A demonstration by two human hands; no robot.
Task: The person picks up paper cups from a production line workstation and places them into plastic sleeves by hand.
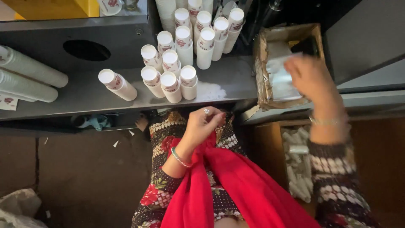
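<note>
A: Right hand reaching into the cardboard box at the right end of the tabletop, fingers curled around a clear plastic packet. Blurred, so hard to tell how firm the pinch.

B: And the left hand?

A: Held close to the body just off the tabletop's front edge, fingertips bunched together above the red scarf. Cannot tell whether anything is pinched between them.

B: Around that?

A: Paper cup stacks clustered mid-tabletop, standing close together, some touching. One stack apart toward the left. Long sleeved cup stacks lying at the left edge. Round hole toward the back left.

B: Risks?

A: Probably a slip of the packet on lifting: slick film, loose grip. Box overhanging the right edge, so a snag on its torn wall might tip it. Scarf hanging loose near the front edge; a swing could likely topple the nearest cup stacks.
</note>
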